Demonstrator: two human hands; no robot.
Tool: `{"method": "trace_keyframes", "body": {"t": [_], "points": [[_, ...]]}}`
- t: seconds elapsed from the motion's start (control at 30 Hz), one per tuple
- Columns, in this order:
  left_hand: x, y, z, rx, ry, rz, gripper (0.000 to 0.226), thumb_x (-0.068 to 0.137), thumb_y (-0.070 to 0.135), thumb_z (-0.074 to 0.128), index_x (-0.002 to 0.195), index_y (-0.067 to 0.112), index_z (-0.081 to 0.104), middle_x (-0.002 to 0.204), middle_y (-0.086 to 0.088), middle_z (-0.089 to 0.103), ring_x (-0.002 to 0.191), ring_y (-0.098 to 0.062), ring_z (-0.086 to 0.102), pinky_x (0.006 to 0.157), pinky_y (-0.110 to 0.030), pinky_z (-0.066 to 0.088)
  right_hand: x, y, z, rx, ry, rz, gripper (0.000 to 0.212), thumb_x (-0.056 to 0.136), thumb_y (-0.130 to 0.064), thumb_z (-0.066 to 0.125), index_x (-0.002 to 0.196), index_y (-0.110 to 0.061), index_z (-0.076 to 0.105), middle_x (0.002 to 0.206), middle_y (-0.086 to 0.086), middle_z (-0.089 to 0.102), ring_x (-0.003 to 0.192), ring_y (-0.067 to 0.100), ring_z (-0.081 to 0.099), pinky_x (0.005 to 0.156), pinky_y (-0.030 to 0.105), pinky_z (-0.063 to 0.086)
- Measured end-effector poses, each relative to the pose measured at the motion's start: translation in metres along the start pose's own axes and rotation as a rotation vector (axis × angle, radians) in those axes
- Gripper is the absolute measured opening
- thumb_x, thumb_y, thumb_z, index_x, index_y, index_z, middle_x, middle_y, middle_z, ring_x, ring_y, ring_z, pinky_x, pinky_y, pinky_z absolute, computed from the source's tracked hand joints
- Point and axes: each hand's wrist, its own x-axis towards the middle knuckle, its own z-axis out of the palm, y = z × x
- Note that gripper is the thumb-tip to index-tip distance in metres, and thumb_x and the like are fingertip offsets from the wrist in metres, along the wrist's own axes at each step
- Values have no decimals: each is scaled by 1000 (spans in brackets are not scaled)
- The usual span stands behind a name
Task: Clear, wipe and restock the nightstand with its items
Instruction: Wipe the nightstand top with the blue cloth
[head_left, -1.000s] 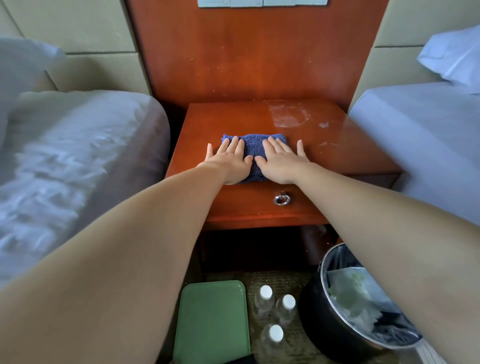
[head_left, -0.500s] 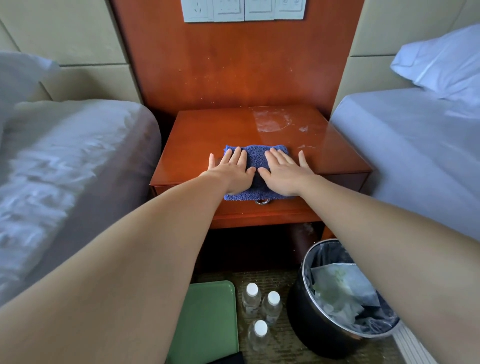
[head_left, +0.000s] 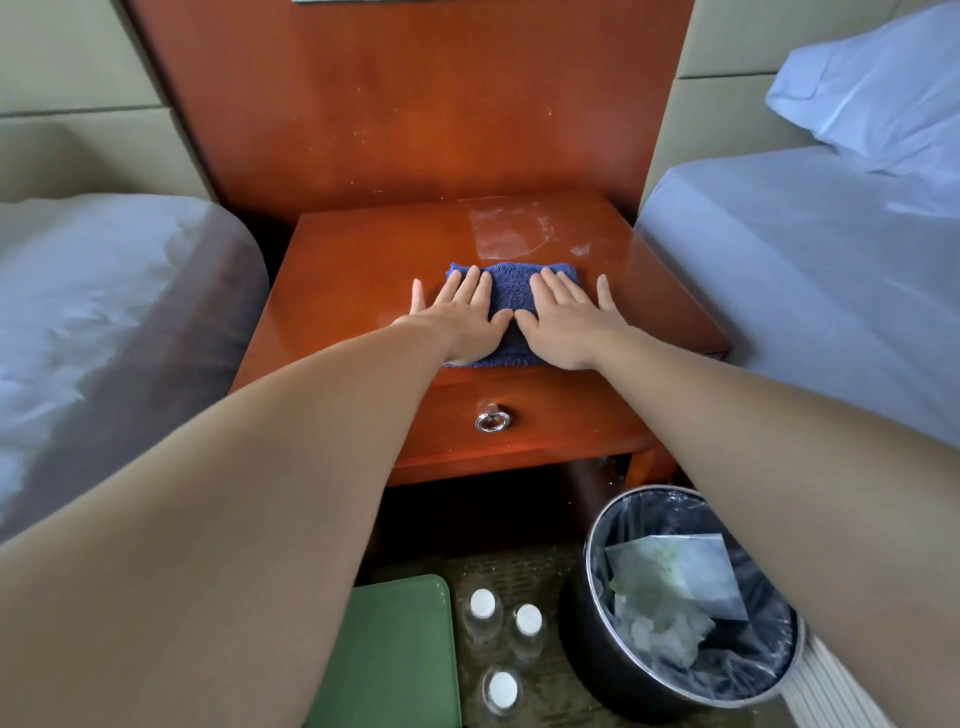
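Cloth (head_left: 506, 296) slid back on nightstand (head_left: 353, 270) (beneath flat fingers (head_left: 470, 288)).

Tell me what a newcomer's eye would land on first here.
The left hand and right hand press flat on a blue cloth at the nightstand's front edge. Behind it lies a pale smeared patch. Below, on the floor, sit a green tray, three capped bottles and a lined bin.

head cam | looks forward-down, close over nightstand (head_left: 363, 249) | single view, beds at both edges
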Motion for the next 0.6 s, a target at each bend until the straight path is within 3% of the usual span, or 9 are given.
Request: {"method": "trace_keyframes", "body": {"t": [0.6], "points": [[168, -44, -30, -25, 33, 17, 66, 102, 51, 10, 156, 17, -6, 164, 1, -11, 150, -18, -13, 119, -54, -9, 175, 19, -26, -14, 16, 40, 62, 103, -46, 9, 156, -16, -5, 164, 1, -9, 150, 16, -10, 118, 53, -11]]}}
